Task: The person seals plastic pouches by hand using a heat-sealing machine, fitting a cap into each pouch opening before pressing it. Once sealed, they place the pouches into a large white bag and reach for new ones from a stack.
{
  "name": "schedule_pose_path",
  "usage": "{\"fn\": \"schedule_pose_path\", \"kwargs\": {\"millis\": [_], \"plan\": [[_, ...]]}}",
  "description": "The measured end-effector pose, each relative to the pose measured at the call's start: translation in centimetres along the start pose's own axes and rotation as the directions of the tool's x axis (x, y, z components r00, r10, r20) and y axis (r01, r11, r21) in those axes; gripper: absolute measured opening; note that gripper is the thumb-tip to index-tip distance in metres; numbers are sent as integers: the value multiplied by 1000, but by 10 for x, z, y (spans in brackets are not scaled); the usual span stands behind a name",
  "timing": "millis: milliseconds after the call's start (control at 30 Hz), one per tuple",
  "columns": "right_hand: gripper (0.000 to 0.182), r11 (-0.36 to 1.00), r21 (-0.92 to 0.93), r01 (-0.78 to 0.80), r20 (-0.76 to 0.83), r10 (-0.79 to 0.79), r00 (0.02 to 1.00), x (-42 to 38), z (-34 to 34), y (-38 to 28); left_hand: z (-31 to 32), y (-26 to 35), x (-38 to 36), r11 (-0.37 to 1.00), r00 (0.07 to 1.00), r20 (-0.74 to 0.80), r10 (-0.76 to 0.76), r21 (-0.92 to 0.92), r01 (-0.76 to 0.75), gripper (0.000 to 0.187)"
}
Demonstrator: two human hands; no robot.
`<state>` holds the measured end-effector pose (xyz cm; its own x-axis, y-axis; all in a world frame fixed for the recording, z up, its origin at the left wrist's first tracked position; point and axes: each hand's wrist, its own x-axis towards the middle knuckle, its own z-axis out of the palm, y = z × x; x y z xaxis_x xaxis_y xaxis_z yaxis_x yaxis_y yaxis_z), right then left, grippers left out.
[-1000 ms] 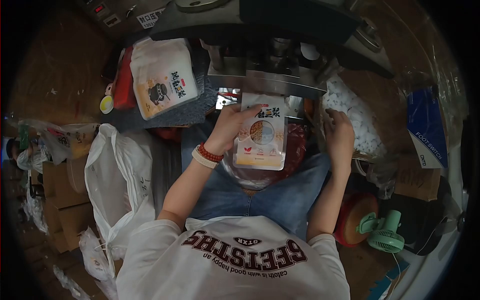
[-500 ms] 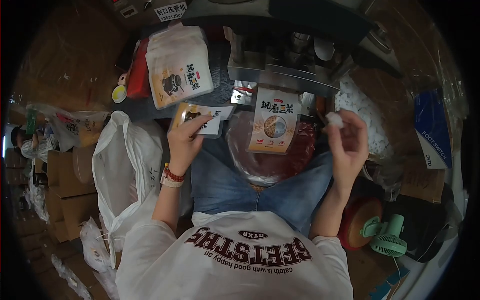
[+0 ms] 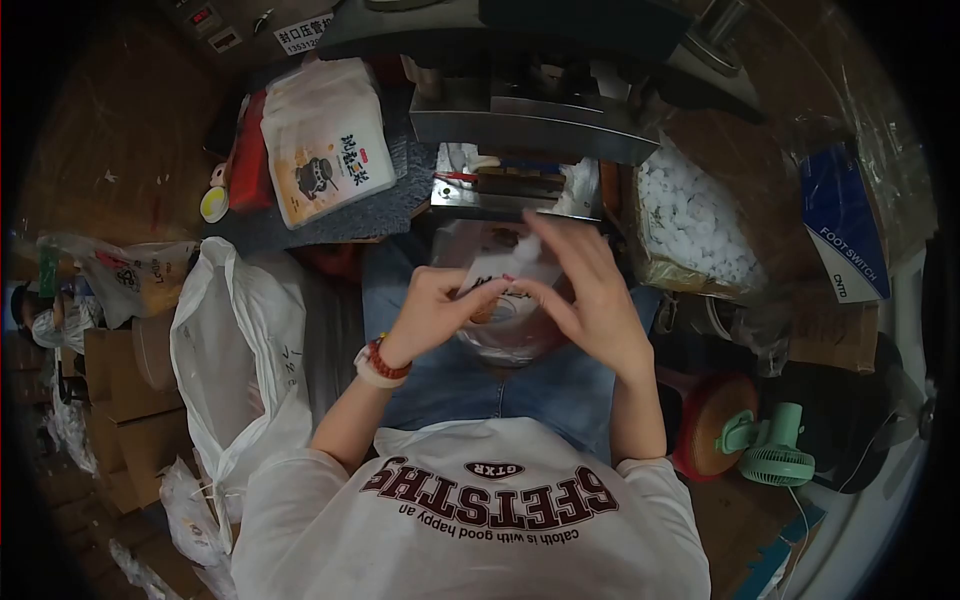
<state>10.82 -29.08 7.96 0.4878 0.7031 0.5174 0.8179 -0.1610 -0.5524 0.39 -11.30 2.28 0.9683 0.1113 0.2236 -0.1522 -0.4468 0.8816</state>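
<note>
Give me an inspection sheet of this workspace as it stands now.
Surface: dark mat bears the pouch stack
Job's things: printed pouch over the lap; small white piece by its upper part, blurred; tray of white pieces at right
Clutter: open white sack at left, blue box at right
Hands: left hand holds the pouch; right hand spread at it, grip unclear
Cables: thin cord below the green fan
Surroundings: metal machine ahead

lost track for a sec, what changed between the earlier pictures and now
The left hand moved right and the right hand moved left from beside the white pieces, so both meet at a printed pouch over the lap. The pouch at the press has come away. The pouch stack and green fan stayed put.
</note>
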Motion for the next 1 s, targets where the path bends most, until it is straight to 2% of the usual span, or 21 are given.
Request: {"fn": "schedule_pose_path", "kwargs": {"millis": [67, 100, 233, 267, 333, 367, 433, 467, 500, 533, 567, 600, 633, 667, 700, 767, 800, 867, 900, 967, 1000], "plan": [[52, 994, -8, -112, -148, 110, 983, -3, -12, 11, 23, -31, 14, 779, 891, 77, -446, -458, 429, 22], [49, 981, 42, -188, -224, 192, 955, -6, -22, 14, 21, -14, 26, 667, 875, 87, -476, -613, 423, 22], [27, 876, -106, -471, -460, 376, 804, -4, -52, 42, 12, -11, 64, 493, 893, 167, -417, -784, 377, 30], [27, 877, -105, -468, -458, 376, 806, -6, -49, 68, 12, -15, 72, 494, 893, 164, -419, -784, 376, 30], [24, 725, -569, -388, -321, 238, 916, -11, -35, 112, 13, -23, 80, 423, 854, 222, -471, -793, 439, 30], [24, 766, -397, -506, -306, 409, 860, -11, -29, 118, 14, -22, 80, 426, 852, 215, -477, -792, 438, 30], [26, 745, -422, -517, -262, 446, 856, -8, -34, 112, 13, -18, 82, 397, 836, 213, -506, -802, 445, 28], [27, 712, -449, -539, -219, 497, 840, -11, -34, 108, 11, -17, 81, 510, 859, 171, -483, -742, 435, 31], [27, 723, -439, -534, -210, 495, 843, -13, -33, 108, 2, -24, 78, 514, 855, 160, -494, -740, 435, 31], [28, 747, -432, -505, -196, 469, 861, -15, -34, 111, -10, -34, 76, 811, 892, -67, -448, -450, 374, 40], [29, 766, -429, -478, -187, 442, 877, -15, -36, 113, -21, -41, 73, 952, 919, -247, -307, -64, 300, 49], [29, 765, -429, -480, -190, 443, 876, -14, -36, 113, -33, -37, 68, 851, 884, -462, -65, 437, 291, 60], [28, 736, -503, -452, -184, 420, 889, -12, -36, 113, -48, -33, 60, 496, 826, -505, 251, 800, 338, 70], [28, 703, -575, -418, -175, 394, 902, -11, -36, 112, -60, -49, 49, 388, 866, -488, 112, 823, 414, 81], [28, 705, -574, -417, -174, 393, 903, -13, -36, 113, -68, -59, 34, 386, 865, -489, 112, 823, 416, 81], [28, 732, -498, -465, -261, 385, 885, -12, -37, 119, -76, -70, 6, 454, 967, -215, 139, 881, 131, 67], [28, 731, -495, -471, -272, 384, 882, -9, -36, 115, -80, -74, -3, 450, 967, -208, 148, 885, 122, 67], [26, 781, -305, -545, -520, 343, 782, -5, -37, 98, -77, -76, -28, 711, 951, -281, 131, 695, 107, 50], [26, 780, -307, -545, -515, 346, 785, -4, -38, 90, -73, -67, -31, 713, 951, -283, 125, 692, 112, 50], [19, 870, -137, -473, -520, 344, 782, -1, -40, 73, -65, -35, -23, 931, 881, -464, -94, 272, 243, 38], [19, 868, -139, -476, -523, 344, 780, -2, -38, 63, -62, -26, -21, 932, 883, -461, -92, 272, 240, 38]]}}
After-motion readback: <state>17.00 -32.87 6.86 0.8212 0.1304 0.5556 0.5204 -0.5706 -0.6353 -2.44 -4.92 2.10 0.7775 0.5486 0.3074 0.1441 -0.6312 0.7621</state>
